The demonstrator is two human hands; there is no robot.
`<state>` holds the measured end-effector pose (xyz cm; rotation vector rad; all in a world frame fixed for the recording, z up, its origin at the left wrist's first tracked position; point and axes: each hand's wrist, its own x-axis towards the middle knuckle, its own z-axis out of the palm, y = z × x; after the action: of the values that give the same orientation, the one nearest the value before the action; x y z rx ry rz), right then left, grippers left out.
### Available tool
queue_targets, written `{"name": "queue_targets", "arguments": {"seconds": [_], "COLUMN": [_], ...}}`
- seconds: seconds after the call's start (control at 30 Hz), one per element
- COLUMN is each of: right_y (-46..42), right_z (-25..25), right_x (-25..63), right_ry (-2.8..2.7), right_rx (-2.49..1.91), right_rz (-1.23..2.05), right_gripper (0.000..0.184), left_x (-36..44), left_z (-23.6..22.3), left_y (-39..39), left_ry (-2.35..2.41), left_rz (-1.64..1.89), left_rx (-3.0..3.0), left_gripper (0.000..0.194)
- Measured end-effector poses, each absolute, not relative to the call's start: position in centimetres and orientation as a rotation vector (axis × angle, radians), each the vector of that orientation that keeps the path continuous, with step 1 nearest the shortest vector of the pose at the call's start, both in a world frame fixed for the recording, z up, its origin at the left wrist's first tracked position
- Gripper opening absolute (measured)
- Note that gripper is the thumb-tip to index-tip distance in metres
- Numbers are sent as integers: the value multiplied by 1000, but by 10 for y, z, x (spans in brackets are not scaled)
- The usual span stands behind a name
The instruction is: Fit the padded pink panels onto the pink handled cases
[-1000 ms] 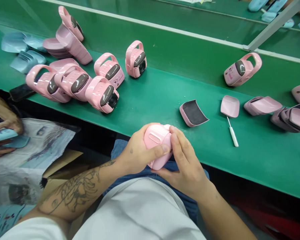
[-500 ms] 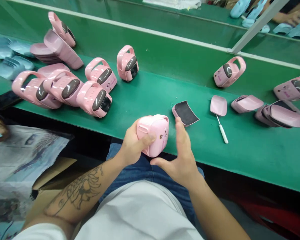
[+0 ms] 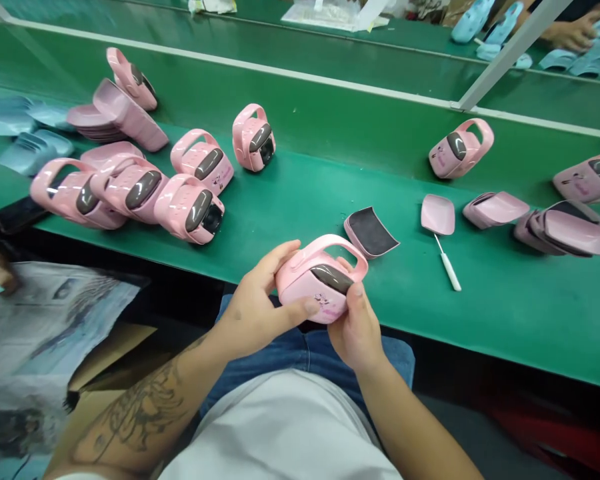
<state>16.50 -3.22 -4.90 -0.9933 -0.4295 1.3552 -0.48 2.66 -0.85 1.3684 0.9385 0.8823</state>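
Both my hands hold a glossy pink plastic device with a carrying handle (image 3: 325, 293) above the front edge of the green workbench (image 3: 505, 313). Its dark oval window and small printed figure face me. My left hand (image 3: 260, 310) wraps its left side, with the thumb across the lower front. My right hand (image 3: 357, 330) grips it from below and the right, with the thumb on the window's edge. Nearest beyond them lies a curved pink panel with a black lining (image 3: 371, 232), apart from my fingers.
Several pink devices (image 3: 190, 210) stand on the bench at left, near pale blue parts (image 3: 30, 150) and a black phone (image 3: 20, 215). To the right lie a pink plate (image 3: 437, 215), white-handled tool (image 3: 449, 270) and stacked pink shells (image 3: 565, 230). A co-worker's hand (image 3: 573, 33) works beyond.
The device has turned so its handle and dark window now show. My right hand has come back from beside it and closed on it. The view has shifted slightly.
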Motion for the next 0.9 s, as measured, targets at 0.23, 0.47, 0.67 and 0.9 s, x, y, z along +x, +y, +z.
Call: {"name": "queue_targets", "arguments": {"seconds": [0.23, 0.47, 0.67, 0.9], "right_y": [-38, -38, -37, -33], "right_z": [-38, -34, -30, -26], "right_x": [174, 177, 182, 188], "right_ry": [-605, -673, -807, -744], "right_rx": [-889, -894, -833, -779], "right_rz": [1399, 1344, 1372, 1423], "right_gripper": [59, 61, 61, 70], "left_x": [4, 2, 1, 1], "left_z": [5, -1, -8, -13], "left_y": [23, 22, 31, 33], "left_ry": [986, 850, 636, 545], "left_rz": [831, 911, 1027, 1029], "left_rx": [1353, 1255, 1098, 1039], "left_gripper": [74, 70, 61, 51]}}
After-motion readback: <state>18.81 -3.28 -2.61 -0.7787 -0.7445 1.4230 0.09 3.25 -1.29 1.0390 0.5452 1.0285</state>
